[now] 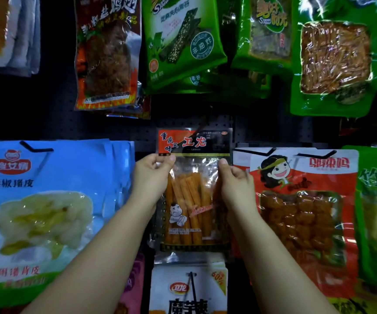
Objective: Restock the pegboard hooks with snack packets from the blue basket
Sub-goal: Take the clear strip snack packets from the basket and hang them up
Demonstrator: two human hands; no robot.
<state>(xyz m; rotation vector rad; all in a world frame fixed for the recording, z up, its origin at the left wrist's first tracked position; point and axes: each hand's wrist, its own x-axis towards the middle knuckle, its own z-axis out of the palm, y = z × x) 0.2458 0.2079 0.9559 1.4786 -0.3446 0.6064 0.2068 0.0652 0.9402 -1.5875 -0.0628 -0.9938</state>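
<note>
Dark pegboard [53, 123] is filling the whole background, and I am looking at it crowded with hanging packets; the blue packets [47, 200] are sitting on the hook at the left, the red cartoon-girl packets [305, 211] on the hook at the right, green packets [183, 41] and a brown one [108, 53] are hanging in the row above, and a white packet [189, 288] is hanging just below my hands; most hooks I can see are looking well stocked, so I am judging the restocking to be well along. Between the blue and red stacks I am holding one clear packet of orange sticks [193, 196] with a red-and-black header; my left hand [153, 175] is pinching its upper left edge between thumb and fingers, and my right hand [235, 180] is pinching the upper right edge the same way, so both hands are grasping this same packet. Its header is lying flat against the board, and a thin dark hook [200, 130] seems to be crossing the top of it, though I cannot tell whether the hole is already threaded; I am reckoning this packet is mid-hanging. The blue basket is not showing here, so I cannot say how many packets are remaining.
</note>
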